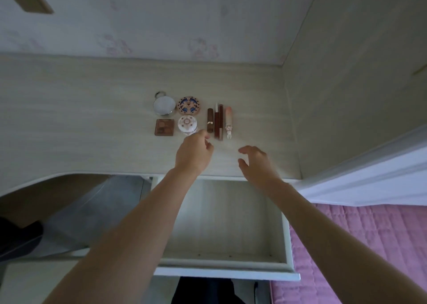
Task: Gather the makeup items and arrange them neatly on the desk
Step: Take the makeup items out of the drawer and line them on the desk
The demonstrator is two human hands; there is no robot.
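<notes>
Makeup items lie grouped on the pale wooden desk (92, 118). A silver round compact (164, 105) and a patterned round compact (188, 105) sit at the back. In front of them are a brown square palette (164, 127) and a white round jar (187, 124). To the right lie a brown lipstick (210, 123), two thin dark red tubes (218, 124) and a pink tube (228, 121), side by side. My left hand (194, 154) hovers just in front of the jar and lipstick, fingers loosely curled, holding nothing. My right hand (255, 162) hovers relaxed, empty, below the pink tube.
An open white drawer (287, 234) juts out below the desk edge under my arms; nothing shows inside it. A cabinet wall (346, 95) bounds the desk on the right. A pink quilted bed (358, 257) lies at the lower right. Floral wallpaper backs the desk.
</notes>
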